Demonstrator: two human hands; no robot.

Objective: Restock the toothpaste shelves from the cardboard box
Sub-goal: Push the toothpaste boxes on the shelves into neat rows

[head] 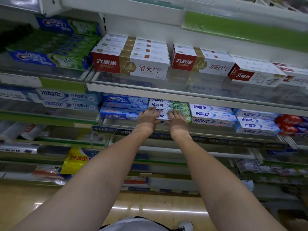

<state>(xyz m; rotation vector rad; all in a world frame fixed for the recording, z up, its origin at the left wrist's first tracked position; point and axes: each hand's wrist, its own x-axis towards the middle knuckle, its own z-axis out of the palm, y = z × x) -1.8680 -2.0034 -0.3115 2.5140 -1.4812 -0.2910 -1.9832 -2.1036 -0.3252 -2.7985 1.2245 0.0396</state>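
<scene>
Both arms reach to the middle shelf [183, 95]. My left hand [147, 120] and my right hand [177, 120] lie flat, fingers spread, against the front of a stack of white-and-green toothpaste boxes [168, 105]. The palms cover the stack's lower boxes. Neither hand is wrapped around a box. To the left of the stack sit blue Crest boxes [123, 105]; to the right are white-and-blue boxes [213, 115]. The cardboard box is out of view.
The shelf above carries red-and-white boxes [131, 64] and green Crest boxes [50, 47]. Red boxes [290, 124] lie at far right. A yellow packet [75, 160] and tubes fill lower shelves. Tan floor and my shoe [185, 225] are below.
</scene>
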